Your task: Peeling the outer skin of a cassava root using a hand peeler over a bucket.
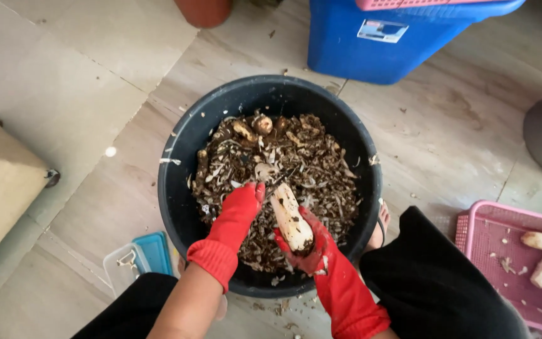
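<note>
Root (pixel 291 216) in right hand (pixel 308 248), long axis pointing up-left, over tub (pixel 177 182)

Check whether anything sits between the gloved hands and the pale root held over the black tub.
Nothing visible does. The right hand grips the pale root at its lower end, and the left hand is up against its upper end, over the peelings in the black tub.

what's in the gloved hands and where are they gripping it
The right hand grips a pale peeled root by its lower end. The left hand meets its upper end; any tool there cannot be told.
</note>
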